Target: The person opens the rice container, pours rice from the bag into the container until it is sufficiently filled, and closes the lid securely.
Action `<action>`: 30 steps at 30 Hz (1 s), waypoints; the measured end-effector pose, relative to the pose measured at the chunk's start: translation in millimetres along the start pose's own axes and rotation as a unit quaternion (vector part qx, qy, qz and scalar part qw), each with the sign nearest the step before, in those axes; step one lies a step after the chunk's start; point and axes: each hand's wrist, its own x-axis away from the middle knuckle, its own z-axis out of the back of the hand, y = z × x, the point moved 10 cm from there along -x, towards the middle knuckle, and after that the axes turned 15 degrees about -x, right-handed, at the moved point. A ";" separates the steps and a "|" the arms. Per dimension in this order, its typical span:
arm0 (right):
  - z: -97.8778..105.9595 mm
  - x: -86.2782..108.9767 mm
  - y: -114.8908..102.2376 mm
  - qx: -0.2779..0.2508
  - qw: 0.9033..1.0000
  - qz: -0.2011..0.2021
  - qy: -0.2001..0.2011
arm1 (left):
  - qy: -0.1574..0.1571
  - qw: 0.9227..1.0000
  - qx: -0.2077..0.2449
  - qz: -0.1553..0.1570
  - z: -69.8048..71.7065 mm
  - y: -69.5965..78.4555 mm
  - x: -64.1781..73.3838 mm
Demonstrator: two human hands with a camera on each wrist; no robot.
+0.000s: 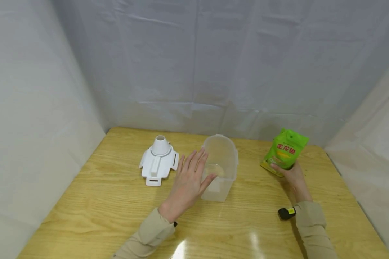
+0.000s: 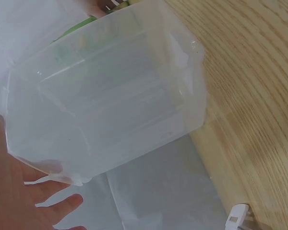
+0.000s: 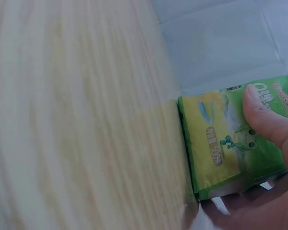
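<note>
A translucent plastic container (image 1: 218, 187), its mouth open at the top, stands mid-table. My left hand (image 1: 189, 180) is at its left rim with fingers spread and straight; in the left wrist view the hand (image 2: 19, 187) is by the rim, and whether it touches is hard to tell. My right hand (image 1: 295, 178) grips the lower part of a green and yellow bag (image 1: 286, 147) with Chinese lettering, thumb across its front. The right wrist view shows the bag (image 3: 216, 143) upright, its base at the tabletop.
Left of the container lies a white plastic lid-like piece (image 1: 153, 167) with a cone-shaped spout and slotted tabs. The wooden table (image 1: 94, 205) meets pale curtains (image 1: 194, 72) at the back and sides.
</note>
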 end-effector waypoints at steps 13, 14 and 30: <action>-0.5 -0.6 -0.7 -0.020 1.000 0.010 0.002 | 0.001 1.000 -0.011 -0.004 -0.9 -0.3 -0.1; -0.3 -0.7 -0.4 -0.021 1.000 0.010 0.002 | 0.000 1.000 -0.011 -0.004 -1.1 -0.3 -0.2; 2.8 -0.6 3.1 -0.024 0.999 0.006 0.038 | -0.005 1.000 -0.005 -0.002 -1.5 -0.9 1.4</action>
